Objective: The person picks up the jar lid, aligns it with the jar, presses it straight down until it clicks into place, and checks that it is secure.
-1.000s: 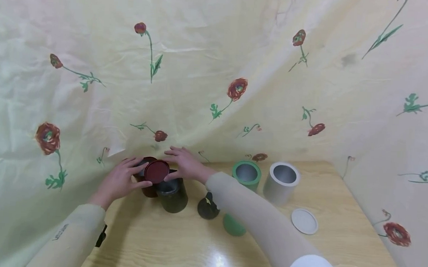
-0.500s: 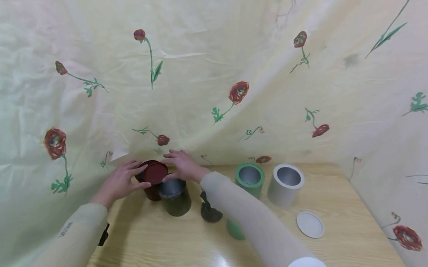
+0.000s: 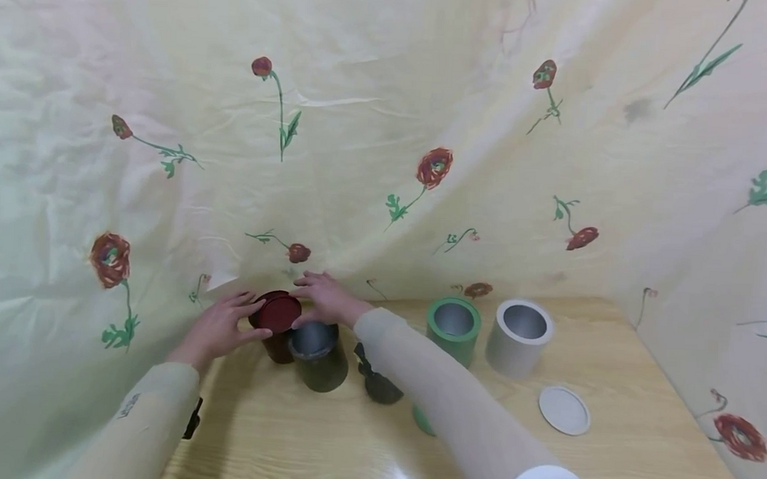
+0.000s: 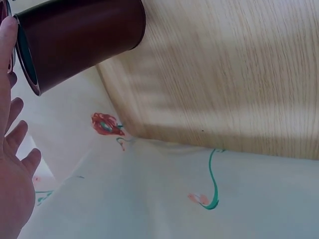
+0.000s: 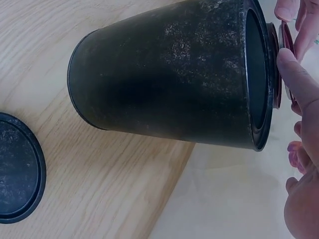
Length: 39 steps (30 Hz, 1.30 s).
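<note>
1. Landmark, black canister (image 3: 322, 369); upright on the wooden table (image 3: 304, 443), mouth uncovered.
2. Red canister (image 3: 279, 348) just left of the landmark and slightly behind it, upright; whether the two touch, cannot tell.
3. Red lid (image 3: 280, 314) up and left of the landmark, over the red canister's mouth; raised at least partly, not seated flat.
4. Left hand (image 3: 220, 330) left of the landmark; thumb and fingers parted, lid edge held between them.
5. Right hand (image 3: 329, 300) above the landmark's rear rim; thumb and fingers likewise parted, holding the lid's opposite edge.
6. Right of the landmark: black lid (image 3: 383, 390) near; green lid (image 3: 423, 420) farther, mostly under the sleeve; green canister (image 3: 462, 350), white canister (image 3: 513, 354) and white lid (image 3: 564, 410) well apart from it.
7. Behind the landmark, poppy-printed cloth (image 3: 363, 124).
</note>
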Tool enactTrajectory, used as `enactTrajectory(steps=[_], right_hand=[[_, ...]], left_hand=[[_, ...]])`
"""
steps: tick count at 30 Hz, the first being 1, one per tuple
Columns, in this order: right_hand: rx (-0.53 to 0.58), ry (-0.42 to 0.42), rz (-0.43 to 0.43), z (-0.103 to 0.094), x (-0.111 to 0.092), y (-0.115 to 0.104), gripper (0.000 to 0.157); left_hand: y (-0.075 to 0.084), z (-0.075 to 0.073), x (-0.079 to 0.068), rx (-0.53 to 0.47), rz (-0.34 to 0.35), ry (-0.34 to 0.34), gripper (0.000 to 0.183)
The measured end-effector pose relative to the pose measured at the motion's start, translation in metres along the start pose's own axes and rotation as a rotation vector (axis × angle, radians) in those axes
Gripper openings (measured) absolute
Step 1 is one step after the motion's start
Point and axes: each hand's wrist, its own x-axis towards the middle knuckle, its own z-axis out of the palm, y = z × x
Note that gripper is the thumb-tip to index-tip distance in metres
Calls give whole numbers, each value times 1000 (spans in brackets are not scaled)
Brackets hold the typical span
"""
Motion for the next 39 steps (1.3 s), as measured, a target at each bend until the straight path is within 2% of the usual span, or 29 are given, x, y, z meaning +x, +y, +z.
enactTrajectory(steps=[6, 16, 24, 39], right_hand=[[-1, -19, -3, 2, -3, -8, 71], [-33, -26, 15, 7, 5, -10, 68], [-20, -18, 39, 9, 3, -12, 66], [-9, -34, 89, 9, 10, -12, 65]], left_hand=[[4, -1, -10, -2, -40, -35, 78], [-3, 2, -10, -3, -62, -57, 78], [-5, 7, -12, 16, -46, -44, 72], [0, 12, -11, 93, -78, -3, 69]])
